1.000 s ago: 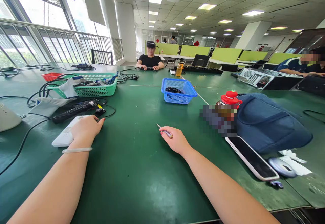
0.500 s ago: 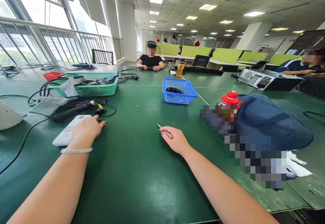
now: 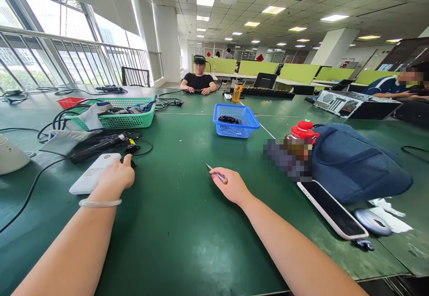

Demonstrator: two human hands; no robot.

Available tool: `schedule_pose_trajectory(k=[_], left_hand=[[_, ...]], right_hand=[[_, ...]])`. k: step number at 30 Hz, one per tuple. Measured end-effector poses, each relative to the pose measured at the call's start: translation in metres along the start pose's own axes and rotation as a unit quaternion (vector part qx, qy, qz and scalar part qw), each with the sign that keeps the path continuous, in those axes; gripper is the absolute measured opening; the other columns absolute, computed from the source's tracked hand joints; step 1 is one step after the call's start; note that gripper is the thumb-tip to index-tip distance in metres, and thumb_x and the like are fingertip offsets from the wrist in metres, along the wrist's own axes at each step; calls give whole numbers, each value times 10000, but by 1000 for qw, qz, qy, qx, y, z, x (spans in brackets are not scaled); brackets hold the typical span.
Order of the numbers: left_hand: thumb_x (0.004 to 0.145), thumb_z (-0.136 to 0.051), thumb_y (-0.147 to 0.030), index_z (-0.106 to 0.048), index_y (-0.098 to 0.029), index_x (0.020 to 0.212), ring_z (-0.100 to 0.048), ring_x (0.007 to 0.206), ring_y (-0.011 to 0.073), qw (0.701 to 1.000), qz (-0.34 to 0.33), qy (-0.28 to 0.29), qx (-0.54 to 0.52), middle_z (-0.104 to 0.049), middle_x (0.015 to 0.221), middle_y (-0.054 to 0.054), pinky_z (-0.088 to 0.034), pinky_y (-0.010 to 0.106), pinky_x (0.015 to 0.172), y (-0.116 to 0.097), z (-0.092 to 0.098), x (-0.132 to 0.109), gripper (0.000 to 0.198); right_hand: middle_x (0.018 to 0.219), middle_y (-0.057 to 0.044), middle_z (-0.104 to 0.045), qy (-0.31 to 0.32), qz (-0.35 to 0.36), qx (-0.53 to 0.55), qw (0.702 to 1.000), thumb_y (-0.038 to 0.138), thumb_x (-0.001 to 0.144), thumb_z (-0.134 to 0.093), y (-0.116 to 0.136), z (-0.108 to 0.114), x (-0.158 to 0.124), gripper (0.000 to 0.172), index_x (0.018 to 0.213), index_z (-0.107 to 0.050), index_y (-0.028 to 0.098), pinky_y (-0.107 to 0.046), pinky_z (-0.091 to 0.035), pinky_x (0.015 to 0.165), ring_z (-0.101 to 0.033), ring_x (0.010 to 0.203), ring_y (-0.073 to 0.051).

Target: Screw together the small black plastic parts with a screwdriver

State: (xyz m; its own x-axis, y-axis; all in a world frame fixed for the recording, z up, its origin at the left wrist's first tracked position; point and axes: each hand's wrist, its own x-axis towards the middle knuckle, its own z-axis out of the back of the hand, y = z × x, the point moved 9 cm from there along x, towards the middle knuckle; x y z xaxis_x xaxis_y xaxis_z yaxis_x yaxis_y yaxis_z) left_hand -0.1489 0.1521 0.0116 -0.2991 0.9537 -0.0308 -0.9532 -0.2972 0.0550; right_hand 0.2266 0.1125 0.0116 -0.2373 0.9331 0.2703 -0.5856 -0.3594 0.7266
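The dark green tabletop (image 3: 174, 224) fills the lower frame. Left of centre, the left hand (image 3: 115, 176), fingers curled, touches the flat white plastic device (image 3: 89, 176); whether it grips, I cannot tell. At centre, the right hand (image 3: 231, 186) pinches a thin silver pen (image 3: 215, 173).

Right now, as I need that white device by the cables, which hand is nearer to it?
Left. The left hand lies against the white device's right end; the right hand, holding a pen, is well off to its right.
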Motion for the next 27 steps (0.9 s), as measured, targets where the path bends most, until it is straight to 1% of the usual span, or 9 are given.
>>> schedule_pose_trajectory(k=[3, 9, 11, 13, 16, 18, 20, 23, 27], left_hand=[[763, -416, -23, -214, -140, 1550, -526, 1243, 382, 998, 47, 21, 20, -423, 1400, 285, -432, 449, 960, -1, 7, -9, 821], [809, -368, -24, -270, -173, 1528, -559, 1188, 387, 999, 52, 3, -13, -435, 1367, 269, -452, 457, 915, -7, 26, -21, 740], [843, -326, -36, -294, -152, 1512, -583, 1145, 379, 998, 47, -38, -25, -480, 1291, 266, -467, 446, 884, -9, 39, -24, 679], [871, -294, -52, -314, -122, 1494, -609, 1088, 358, 993, 34, -107, -34, -507, 1228, 256, -473, 435, 874, -13, 58, -29, 628], [882, -276, -60, -348, -118, 1482, -631, 1012, 342, 982, 8, -185, -36, -522, 1220, 245, -482, 431, 855, -22, 77, -35, 607], [865, -285, -43, -373, -128, 1479, -630, 1009, 341, 979, -21, -199, -31, -549, 1216, 234, -488, 424, 845, -30, 77, -34, 626], [835, -307, -17, -394, -137, 1475, -630, 1021, 330, 979, -57, -196, -26, -589, 1201, 216, -488, 413, 857, -38, 71, -30, 657], [798, -330, 13, -412, -148, 1474, -644, 1029, 307, 982, -89, -163, -24, -642, 1181, 192, -484, 387, 874, -43, 55, -20, 700], [794, -348, 1, -416, -152, 1480, -642, 1055, 306, 986, -100, -131, -38, -665, 1202, 177, -482, 382, 886, -40, 40, -9, 706]], right_hand=[[964, -16, -740, -2, 3, 0, 1000, 330, 883, -537, -1, 0, 1, 220, 1003, -709, 262, -322, -499, 785, -670, 845, -193], [957, -15, -741, -4, 6, -1, 1000, 332, 884, -538, -1, 0, 0, 221, 1003, -712, 266, -316, -500, 773, -670, 839, -191], [946, -16, -741, -5, 6, -1, 1000, 332, 881, -537, 0, 1, 0, 221, 996, -714, 264, -314, -503, 767, -670, 829, -190], [937, -17, -740, -4, 7, -1, 1000, 335, 880, -536, 1, 1, 0, 222, 991, -714, 262, -312, -504, 766, -668, 819, -188], [937, -17, -737, -4, 7, 0, 1000, 348, 883, -538, 0, 0, 0, 228, 999, -713, 259, -309, -504, 757, -664, 802, -184], [943, -16, -735, -4, 8, -1, 1000, 351, 886, -534, -1, 0, 0, 231, 1004, -711, 261, -306, -501, 749, -663, 805, -184], [944, -16, -735, -4, 10, -1, 1000, 346, 887, -533, -1, 0, 0, 229, 1005, -711, 262, -304, -499, 749, -663, 813, -185], [938, -17, -736, -6, 9, -2, 1000, 340, 882, -540, -1, 0, 0, 225, 1002, -713, 259, -305, -502, 751, -664, 806, -183], [949, -18, -737, -7, 9, -4, 1000, 335, 882, -537, 0, 0, 0, 226, 1001, -712, 255, -307, -503, 767, -666, 820, -184]])
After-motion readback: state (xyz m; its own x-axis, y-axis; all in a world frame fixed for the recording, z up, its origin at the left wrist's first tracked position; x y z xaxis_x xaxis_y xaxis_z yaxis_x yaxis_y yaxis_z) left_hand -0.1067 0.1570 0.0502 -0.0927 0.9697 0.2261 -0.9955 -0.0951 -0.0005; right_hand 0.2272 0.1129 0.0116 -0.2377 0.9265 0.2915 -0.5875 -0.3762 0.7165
